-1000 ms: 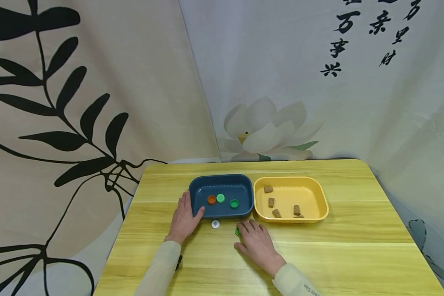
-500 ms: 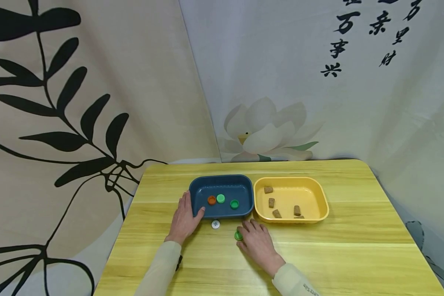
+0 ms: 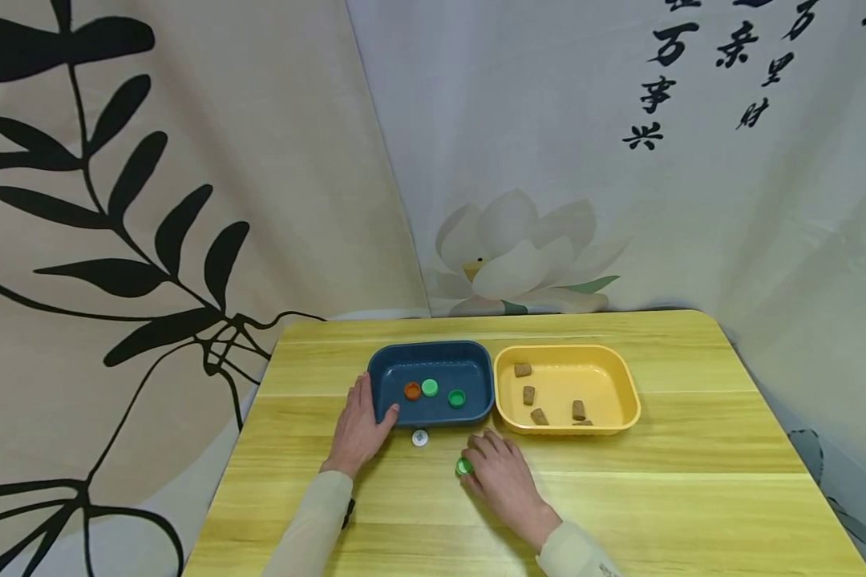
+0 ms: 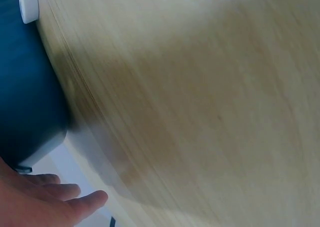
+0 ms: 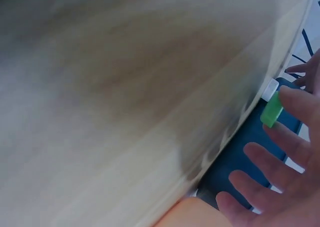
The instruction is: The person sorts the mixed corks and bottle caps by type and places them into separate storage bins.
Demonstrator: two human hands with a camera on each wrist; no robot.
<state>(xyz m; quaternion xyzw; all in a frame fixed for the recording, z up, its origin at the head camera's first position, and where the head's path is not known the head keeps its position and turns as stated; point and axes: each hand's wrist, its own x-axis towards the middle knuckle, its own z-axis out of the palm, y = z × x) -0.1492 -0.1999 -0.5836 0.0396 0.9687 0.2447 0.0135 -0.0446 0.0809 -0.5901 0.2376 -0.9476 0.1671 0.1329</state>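
In the head view, my left hand (image 3: 358, 433) rests against the left side of the blue tray (image 3: 433, 346), its fingers straight and the thumb at the near rim. My right hand (image 3: 503, 484) pinches a green bottle cap (image 3: 464, 466) between thumb and index finger, close to the tabletop; the right wrist view has the same green cap (image 5: 272, 109) between those two fingertips. Inside the blue tray lie an orange cap (image 3: 412, 391), a light green cap (image 3: 429, 388) and a darker green cap (image 3: 457, 398). A white cap (image 3: 420, 437) sits on the table just before the tray.
A yellow tray (image 3: 606, 361) stands right beside the blue one and holds several brown cork-like pieces (image 3: 528, 394). Both are on a wood-grain table (image 3: 678, 497). Behind its far edge hangs a printed cloth (image 3: 281, 160).
The green cap has come slightly toward me with my right hand, and more of it shows. My left hand and both trays have stayed where they were.
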